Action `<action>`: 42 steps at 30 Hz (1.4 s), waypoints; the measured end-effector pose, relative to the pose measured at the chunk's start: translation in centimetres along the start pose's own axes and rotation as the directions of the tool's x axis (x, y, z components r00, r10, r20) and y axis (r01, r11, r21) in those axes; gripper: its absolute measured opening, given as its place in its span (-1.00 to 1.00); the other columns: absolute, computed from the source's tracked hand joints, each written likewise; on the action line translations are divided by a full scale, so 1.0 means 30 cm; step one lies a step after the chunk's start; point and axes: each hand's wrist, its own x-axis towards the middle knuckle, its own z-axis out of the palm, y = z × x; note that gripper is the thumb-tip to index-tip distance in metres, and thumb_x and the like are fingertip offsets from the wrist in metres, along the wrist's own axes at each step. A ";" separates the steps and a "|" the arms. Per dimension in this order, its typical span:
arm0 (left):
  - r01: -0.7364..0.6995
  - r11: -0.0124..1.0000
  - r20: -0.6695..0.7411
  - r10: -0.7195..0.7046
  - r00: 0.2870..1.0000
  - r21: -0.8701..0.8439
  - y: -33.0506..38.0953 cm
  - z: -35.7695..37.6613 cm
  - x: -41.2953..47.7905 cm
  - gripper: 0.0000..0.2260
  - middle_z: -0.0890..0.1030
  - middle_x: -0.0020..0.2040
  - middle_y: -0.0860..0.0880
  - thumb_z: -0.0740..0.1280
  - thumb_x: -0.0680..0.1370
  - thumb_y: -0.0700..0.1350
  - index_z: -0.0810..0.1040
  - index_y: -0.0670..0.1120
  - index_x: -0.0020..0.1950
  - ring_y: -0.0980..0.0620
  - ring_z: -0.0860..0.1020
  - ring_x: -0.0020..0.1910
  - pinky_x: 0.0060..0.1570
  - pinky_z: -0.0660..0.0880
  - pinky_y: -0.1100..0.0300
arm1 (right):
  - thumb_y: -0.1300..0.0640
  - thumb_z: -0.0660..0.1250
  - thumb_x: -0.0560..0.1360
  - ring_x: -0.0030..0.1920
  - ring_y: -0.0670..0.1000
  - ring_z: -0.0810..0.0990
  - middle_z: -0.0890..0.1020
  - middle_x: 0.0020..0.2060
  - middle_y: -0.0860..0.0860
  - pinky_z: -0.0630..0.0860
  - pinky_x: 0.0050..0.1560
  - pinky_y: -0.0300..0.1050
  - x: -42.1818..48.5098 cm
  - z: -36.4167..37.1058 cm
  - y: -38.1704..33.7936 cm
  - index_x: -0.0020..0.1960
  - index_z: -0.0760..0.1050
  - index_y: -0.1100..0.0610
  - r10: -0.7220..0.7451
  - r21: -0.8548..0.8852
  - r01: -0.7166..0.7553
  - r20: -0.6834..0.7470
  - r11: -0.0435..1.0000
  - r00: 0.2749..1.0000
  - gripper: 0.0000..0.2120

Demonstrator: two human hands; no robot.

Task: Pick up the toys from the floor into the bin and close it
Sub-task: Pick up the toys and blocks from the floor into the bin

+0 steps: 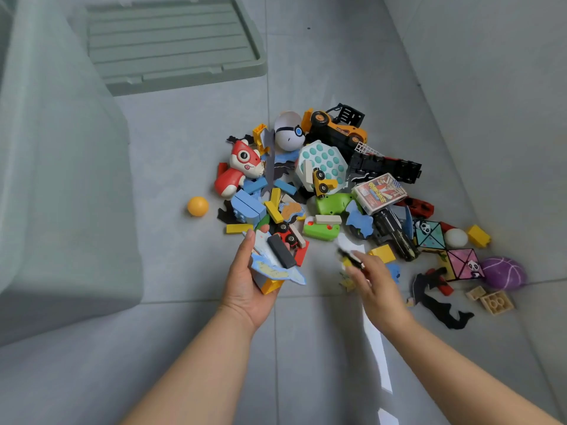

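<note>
A pile of toys [325,185] lies on the grey floor: a red fox figure [237,170], blocks, toy trucks, puzzle pieces, a card box and balls. My left hand [248,280] is cupped palm up at the pile's near edge and holds a bundle of toys [277,259]: blue map pieces, a dark block, a small red car and a yellow block. My right hand [372,279], blurred, pinches a small black and yellow toy [349,256] just above the floor. The translucent bin [58,185] stands at the left. Its green lid [171,44] lies flat on the floor behind.
An orange ball [198,206] sits apart, left of the pile. A purple ball [503,273], panda cubes [445,250], beige bricks [494,300] and a black puzzle piece [438,299] lie at the right. Bare floor stretches between the bin and the pile.
</note>
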 end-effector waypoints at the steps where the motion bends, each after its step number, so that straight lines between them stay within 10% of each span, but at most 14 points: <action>1: 0.000 1.000 0.011 0.000 1.000 -0.004 0.003 0.012 -0.003 -0.76 0.70 -0.25 0.01 0.13 0.59 0.05 0.54 0.00 0.03 0.08 0.67 -0.32 -0.36 0.60 0.18 | 0.15 0.18 0.57 -0.09 -0.02 0.45 0.48 -0.13 -0.05 0.33 -0.02 -0.41 -0.003 -0.001 -0.053 0.01 0.51 0.08 0.067 0.181 -0.057 -0.046 0.982 0.997 -0.87; 4: -0.019 1.000 0.052 0.019 0.998 -0.002 0.011 0.065 -0.011 -0.68 0.69 -0.03 -0.06 0.23 0.47 0.11 0.54 0.02 0.15 -0.05 0.66 -0.08 0.01 0.57 0.00 | 0.19 0.14 0.59 -0.04 -0.01 0.55 0.52 -0.08 0.09 0.48 0.03 -0.26 0.023 0.030 -0.248 -0.09 0.55 0.00 0.072 0.506 -0.059 -0.007 0.861 0.997 -0.77; 10: -0.107 0.994 0.079 0.106 0.991 0.007 0.046 0.121 -0.035 -0.64 0.67 0.06 -0.07 0.20 0.52 0.13 0.50 0.02 0.25 -0.03 0.65 -0.02 -0.16 0.59 0.12 | 0.22 0.16 0.59 0.07 -0.27 0.46 0.50 0.01 -0.20 0.35 0.00 -0.47 0.048 0.043 -0.400 0.12 0.51 0.00 -0.087 0.319 0.105 -0.070 0.942 0.994 -0.78; 14: -0.149 0.988 0.079 0.146 0.986 0.041 0.075 0.133 -0.060 -0.34 0.62 0.17 -0.09 0.48 0.21 0.24 0.49 0.08 0.25 -0.07 0.61 0.11 -0.06 0.58 0.09 | 0.07 0.14 0.54 0.31 -0.28 0.34 0.41 0.27 -0.20 0.33 0.31 -0.31 -0.004 0.067 -0.424 0.33 0.42 0.07 -0.288 0.140 0.286 -0.004 0.948 0.958 -0.63; 18: -0.245 0.965 0.064 0.239 0.969 0.099 0.117 0.133 -0.069 -0.34 0.65 0.04 -0.13 0.52 0.25 -0.13 0.43 -0.05 0.33 -0.05 0.66 -0.09 -0.14 0.60 0.08 | 0.03 0.12 0.56 0.24 -0.40 0.34 0.36 0.29 -0.33 0.34 0.21 -0.42 -0.013 0.027 -0.455 0.39 0.30 -0.07 -0.426 0.194 0.393 0.175 0.899 0.888 -0.61; 22: -0.273 0.951 0.059 0.267 0.962 0.148 0.149 0.133 -0.074 -0.41 0.62 0.08 -0.14 0.45 0.31 -0.23 0.42 -0.07 0.32 -0.05 0.65 -0.06 -0.22 0.59 0.02 | 0.13 0.19 0.57 0.19 -0.31 0.43 0.46 0.20 -0.22 0.44 0.12 -0.39 -0.014 -0.034 -0.393 0.23 0.37 -0.15 -0.259 0.323 0.215 0.098 0.921 0.961 -0.72; 27: -0.225 0.972 0.047 0.222 0.974 0.068 0.151 0.124 -0.083 -0.65 0.62 0.07 -0.09 0.37 0.41 -0.22 0.49 0.03 0.16 -0.05 0.63 -0.01 -0.29 0.58 0.13 | -0.02 0.45 0.37 0.30 -0.02 0.29 0.23 0.30 -0.06 0.37 0.27 -0.14 -0.083 -0.010 -0.111 0.38 0.21 -0.16 0.150 -0.520 0.161 0.505 0.839 0.850 -0.33; 33: -0.207 0.978 0.029 0.206 0.978 0.027 0.156 0.147 -0.102 -0.68 0.64 -0.06 -0.05 0.38 0.29 -0.14 0.52 0.03 0.02 0.05 0.67 -0.21 -0.38 0.56 0.17 | 0.09 0.21 0.55 0.12 0.00 0.48 0.47 0.10 -0.01 0.26 -0.04 -0.39 -0.118 0.041 0.042 0.16 0.49 0.08 -0.022 -0.459 0.316 0.540 0.830 0.842 -0.79; 39: -0.272 0.959 0.087 0.265 0.960 0.075 0.259 0.241 -0.121 -0.84 0.63 -0.17 0.03 0.32 0.47 -0.17 0.52 0.07 -0.01 0.08 0.61 -0.16 -0.38 0.54 0.25 | -0.15 0.35 0.42 0.15 -0.22 0.25 0.27 0.15 -0.24 0.17 0.19 -0.45 -0.113 -0.012 0.072 0.33 0.34 -0.11 0.008 -0.430 0.285 0.563 0.857 0.827 -0.49; 42: -0.346 0.922 0.190 0.313 0.930 0.176 0.404 0.340 -0.137 -0.73 0.59 -0.17 0.00 0.36 0.45 -0.20 0.46 0.07 0.09 0.04 0.60 -0.24 -0.44 0.51 0.26 | -0.34 0.07 0.47 0.17 -0.17 0.38 0.40 0.22 -0.15 0.33 0.21 -0.33 -0.145 -0.047 0.091 0.31 0.39 -0.10 0.017 -0.471 0.238 0.474 0.850 0.880 -0.48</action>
